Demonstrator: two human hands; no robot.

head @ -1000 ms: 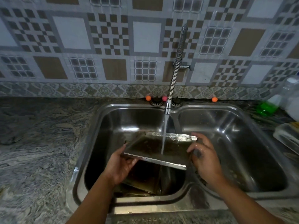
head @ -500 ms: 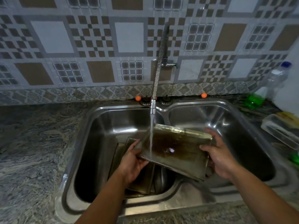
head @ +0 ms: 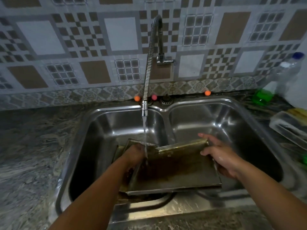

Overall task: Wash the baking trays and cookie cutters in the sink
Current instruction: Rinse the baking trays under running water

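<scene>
A stained, dark metal baking tray [head: 176,170] is held over the divider of a double steel sink [head: 166,211], tilted with its far edge raised. My left hand [head: 134,155] grips its left edge, right under the running water. My right hand [head: 221,156] holds the tray's right edge, fingers spread over the far corner. More trays [head: 121,148] lie in the left basin beneath, mostly hidden. No cookie cutters are visible.
A flexible faucet [head: 147,77] pours a thin stream into the left basin. The right basin [head: 224,127] holds nothing visible. A bottle of green liquid [head: 265,95] and a clear container [head: 289,125] stand on the right counter. Marbled counter [head: 33,146] lies left.
The tray has shifted right and lowered toward me, its far edge now raised. My left hand has moved under the water stream. The view has tilted down slightly.
</scene>
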